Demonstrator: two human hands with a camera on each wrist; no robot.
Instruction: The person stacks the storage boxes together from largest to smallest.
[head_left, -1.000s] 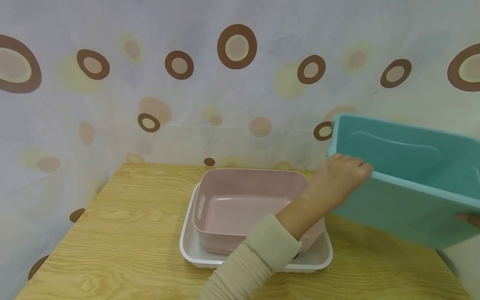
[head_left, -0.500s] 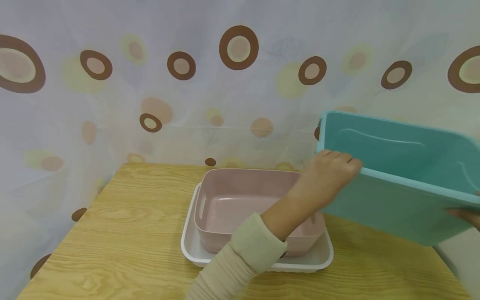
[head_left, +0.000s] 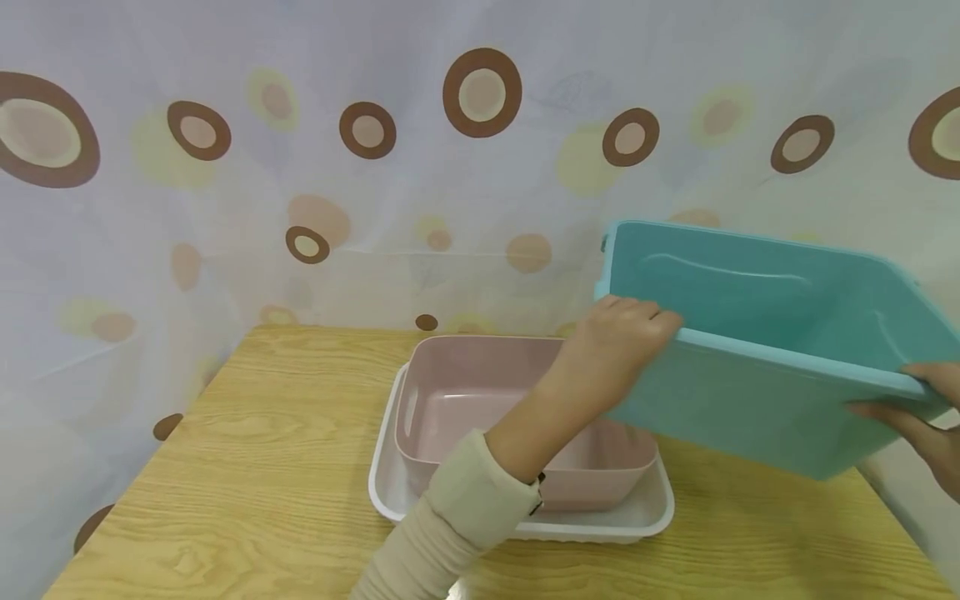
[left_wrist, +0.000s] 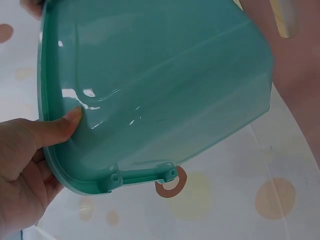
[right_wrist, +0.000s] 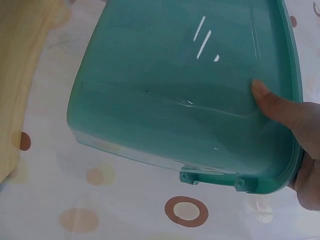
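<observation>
A teal plastic storage bin (head_left: 750,400) is held up over the right side of the table, tilted, its open top facing up. My left hand (head_left: 618,346) grips the rim near its left corner, knuckles on top. In the left wrist view, that thumb presses against the bin's wall (left_wrist: 150,80). My right hand (head_left: 933,425) pinches the rim at the right end, thumb and fingers on either side of the wall. Below the left forearm, a pink basket (head_left: 596,487) with a slot handle sits inside a white tray (head_left: 384,467); the arm hides part of both.
The wood-grain table (head_left: 247,450) carries the tray near its middle. Behind it hangs a pale curtain (head_left: 420,192) printed with brown rings and pastel dots. Small hinge-like lugs (right_wrist: 240,184) stick out from the bin's rim.
Both hands have carried the teal bin leftward, its left end coming nearer the pink basket. More of my right hand has come into the head view. The basket and tray stay put.
</observation>
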